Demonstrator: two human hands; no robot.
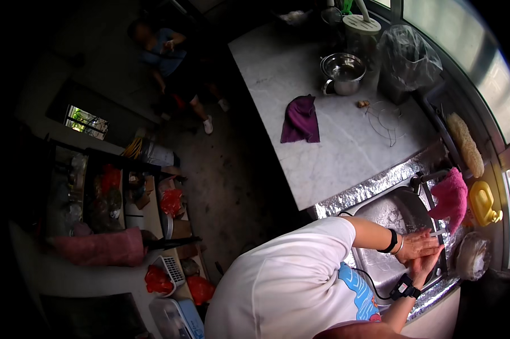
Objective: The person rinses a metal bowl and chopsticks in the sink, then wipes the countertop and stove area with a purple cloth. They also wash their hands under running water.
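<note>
Over the stainless-steel sink basin [379,258], my left hand [416,245] lies across my right hand [426,262], fingers extended. Neither shows an object in its grasp; the touching palms are partly hidden. A short whitish, spout-like piece [439,232] reaches the left fingertips; what it belongs to is unclear. Just beyond hangs a fluffy pink cloth [451,197], beside the dark faucet [420,181]. A black band circles my left wrist, and a black strapped device [403,288] with a cable sits on my right wrist.
A yellow plastic bottle [483,203], a loofah [465,146] and a plastic-wrapped bundle [473,256] line the window side. The marble counter [331,169] holds a purple cloth [301,120], metal bowl [343,72] and wire rack [386,123]. Another person [166,55] is farther back, near shelves.
</note>
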